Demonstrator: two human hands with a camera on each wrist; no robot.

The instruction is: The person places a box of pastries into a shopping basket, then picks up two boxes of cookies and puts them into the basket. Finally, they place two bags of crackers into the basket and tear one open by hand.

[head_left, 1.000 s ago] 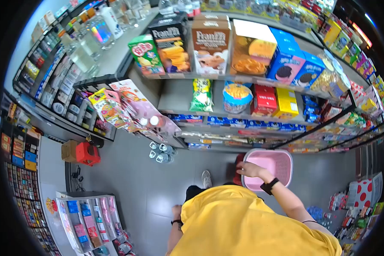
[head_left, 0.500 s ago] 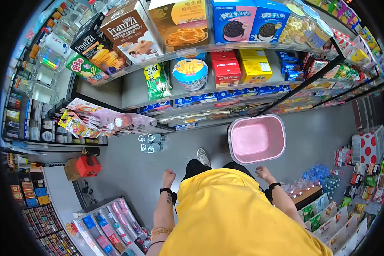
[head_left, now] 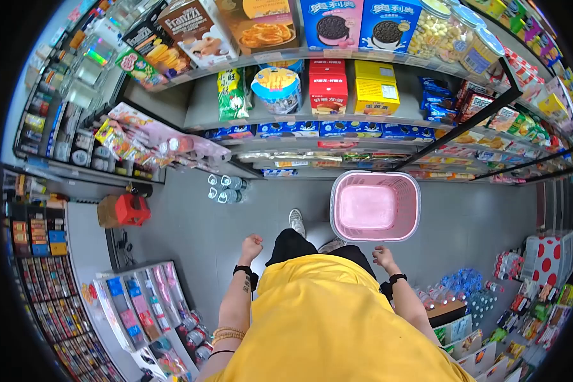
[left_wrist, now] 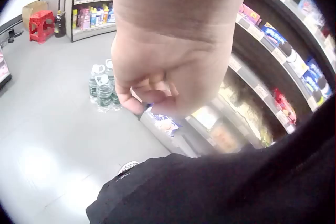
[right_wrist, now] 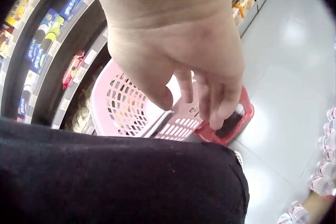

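A pink slotted plastic basket (head_left: 416, 210) stands on the floor in front of the shelves, its inside bare. My right hand (head_left: 383, 256) hangs just short of its near rim, fingers loosely bent and holding nothing. From the right wrist view, the hand (right_wrist: 181, 61) overlaps the basket (right_wrist: 100, 100), and a red frame-like part (right_wrist: 247, 112) shows beside it. My left hand (head_left: 252, 247) hangs by the left thigh. In the left wrist view its fingers curl loosely with nothing in them.
Shelves ahead carry biscuit boxes (head_left: 388, 25), a blue snack tub (head_left: 277, 92) and a green bag (head_left: 233, 95). Water bottles (head_left: 228, 189) stand on the floor at left, a red stool (head_left: 132, 210) beyond. More bottles (head_left: 465, 283) and a display rack (head_left: 140, 305) flank me.
My right hand has come back from over the basket to beside my thigh. My left hand has swung forward. The view has moved closer to the shelves, and the red part beside the basket is hidden from above.
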